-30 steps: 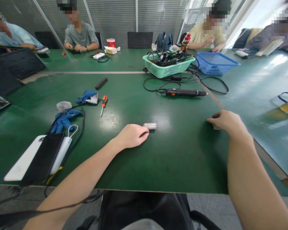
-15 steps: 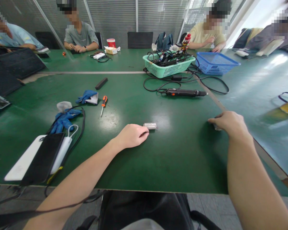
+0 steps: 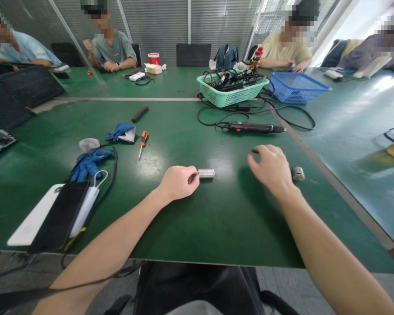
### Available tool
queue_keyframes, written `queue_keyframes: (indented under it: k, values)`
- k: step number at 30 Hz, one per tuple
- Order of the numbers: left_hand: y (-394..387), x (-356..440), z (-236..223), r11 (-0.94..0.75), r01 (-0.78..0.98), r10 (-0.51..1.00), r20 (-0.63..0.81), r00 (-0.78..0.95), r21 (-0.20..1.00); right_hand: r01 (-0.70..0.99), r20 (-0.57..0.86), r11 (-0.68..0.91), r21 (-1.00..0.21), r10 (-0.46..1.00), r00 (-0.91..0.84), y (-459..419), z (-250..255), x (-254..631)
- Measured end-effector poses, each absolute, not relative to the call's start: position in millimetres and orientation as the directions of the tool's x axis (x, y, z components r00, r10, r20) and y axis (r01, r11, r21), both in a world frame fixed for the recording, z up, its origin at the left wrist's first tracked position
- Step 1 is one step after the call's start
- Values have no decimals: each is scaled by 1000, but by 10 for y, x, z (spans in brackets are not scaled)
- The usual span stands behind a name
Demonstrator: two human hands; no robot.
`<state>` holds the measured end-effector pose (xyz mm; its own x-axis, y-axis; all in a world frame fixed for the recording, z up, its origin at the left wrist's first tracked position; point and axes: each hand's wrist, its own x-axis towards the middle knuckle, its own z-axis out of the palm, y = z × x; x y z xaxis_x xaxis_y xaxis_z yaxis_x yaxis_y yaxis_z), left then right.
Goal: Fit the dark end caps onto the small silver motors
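My left hand point(image 3: 179, 182) rests on the green table point(image 3: 190, 218) with its fingers closed on the left end of a small silver metal block point(image 3: 206, 173). My right hand point(image 3: 272, 168) hovers to the right of that block, fingers loosely curled and apart, holding nothing. A small grey part point(image 3: 297, 173) lies on the table just right of my right hand, untouched.
An electric screwdriver point(image 3: 254, 127) with its cable lies beyond my hands. A green basket point(image 3: 231, 89) of cables and a blue basket point(image 3: 297, 86) stand farther back. Blue gloves point(image 3: 89, 162), an orange-handled screwdriver point(image 3: 142, 143), a phone on a power bank point(image 3: 57, 216) lie left. Several people sit around the table.
My right hand let go of the small grey part near the table seam and moved left toward the silver block. My left hand stayed at the block.
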<state>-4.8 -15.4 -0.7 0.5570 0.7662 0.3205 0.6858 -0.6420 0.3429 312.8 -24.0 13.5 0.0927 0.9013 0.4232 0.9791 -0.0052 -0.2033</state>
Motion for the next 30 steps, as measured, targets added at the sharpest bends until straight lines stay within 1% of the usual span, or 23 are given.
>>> queue_keyframes:
  k: [2,4,6,8,10,12,17,22,30]
  values:
    - [-136,-54,-4,-586,720,809,313,497,372,931,457,259,-259,882,-119,-314,95,2747]
    - [-121,-54,0,-549,741,834,307,459,386,846,464,439,-303,843,-271,-404,55,2426]
    - [-112,-49,2,-550,743,833,315,455,381,755,458,576,-313,788,-411,-476,13,2213]
    - [-109,-41,-1,-584,728,809,332,485,359,683,424,658,-319,743,-518,-505,-24,2119]
    - [-107,-31,-5,-634,700,771,334,542,328,651,393,681,-336,729,-560,-493,-47,2121]
    - [-106,-23,-7,-681,665,731,319,603,305,649,379,671,-360,740,-555,-464,-53,2171]
    - [-112,-18,-6,-750,587,660,290,693,304,646,359,656,-390,755,-549,-455,-28,2273]
    - [-132,-6,-2,-786,540,613,268,743,300,675,326,638,-371,770,-548,-505,-11,2285]
    - [-137,1,13,-791,535,607,267,749,297,680,326,652,-335,757,-566,-479,-43,2291]
